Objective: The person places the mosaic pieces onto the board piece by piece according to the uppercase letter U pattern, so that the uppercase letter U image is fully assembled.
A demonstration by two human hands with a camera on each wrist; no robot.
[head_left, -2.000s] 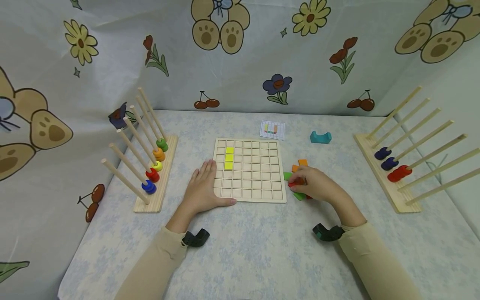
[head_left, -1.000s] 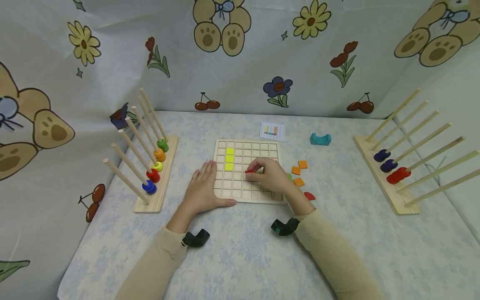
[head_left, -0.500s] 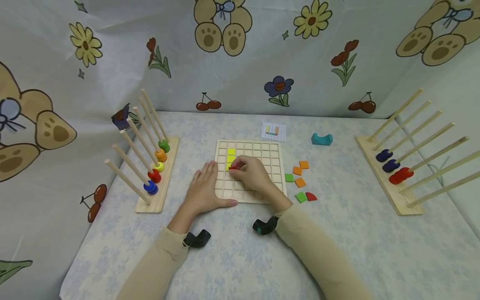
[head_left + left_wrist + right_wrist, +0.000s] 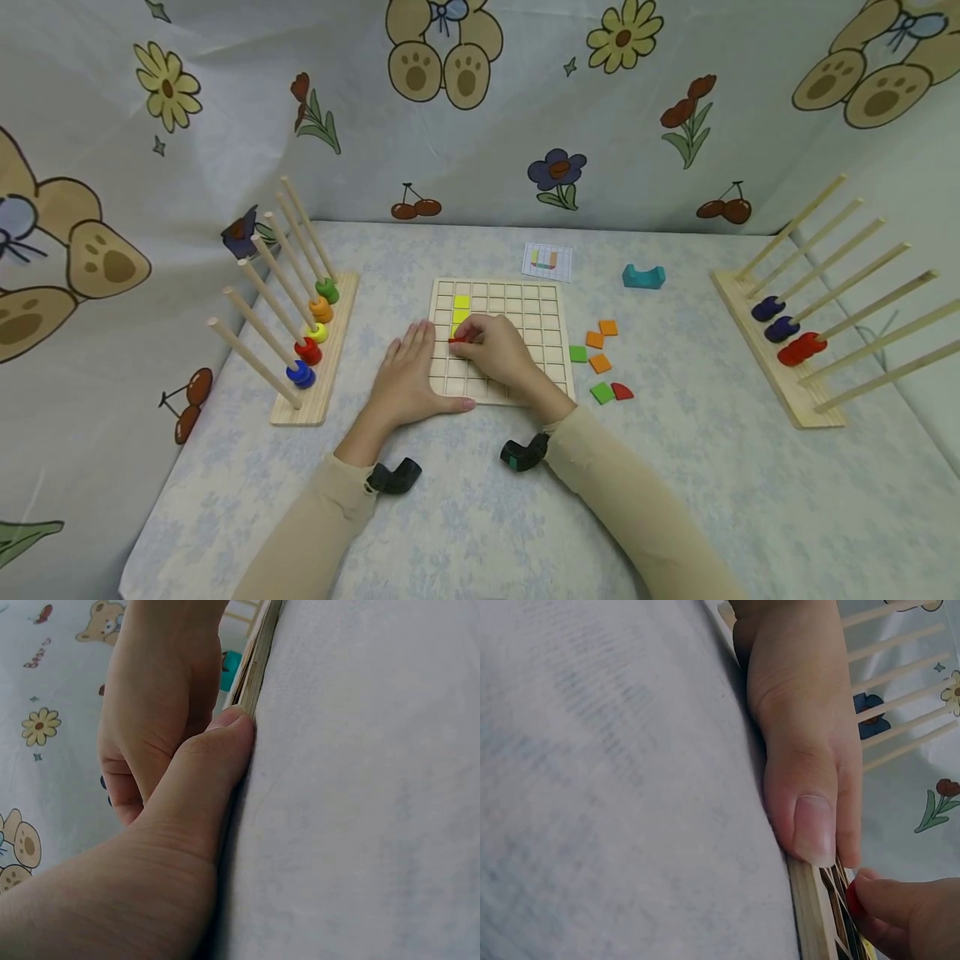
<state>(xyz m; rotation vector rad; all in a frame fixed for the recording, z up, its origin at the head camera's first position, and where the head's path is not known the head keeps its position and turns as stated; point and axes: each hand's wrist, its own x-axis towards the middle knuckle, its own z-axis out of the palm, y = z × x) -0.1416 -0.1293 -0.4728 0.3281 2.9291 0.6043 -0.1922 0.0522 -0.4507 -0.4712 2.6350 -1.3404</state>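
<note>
A square wooden grid board (image 4: 525, 342) lies flat on the table, with yellow square tiles (image 4: 461, 309) in one of its left columns. My left hand (image 4: 405, 377) rests at the board's left side with straight fingers, its thumb along the front edge. Between thumb and fingertips my right hand (image 4: 497, 348) pinches a small red tile (image 4: 455, 340), just below the yellow ones. The right wrist view shows the red tile (image 4: 855, 900) at the fingertips, close over the board. Its full shape is hidden by the fingers.
Right of the board lie orange tiles (image 4: 600, 363), green tiles (image 4: 602, 393) and a red quarter-circle tile (image 4: 622, 392). A pattern card (image 4: 547, 262) and a teal block (image 4: 643, 277) lie behind. Peg racks with beads stand left (image 4: 333, 333) and right (image 4: 780, 358).
My right hand has picked the red tile from the loose pieces and carried it left across the board to below the yellow tiles. The left hand has stayed in place.
</note>
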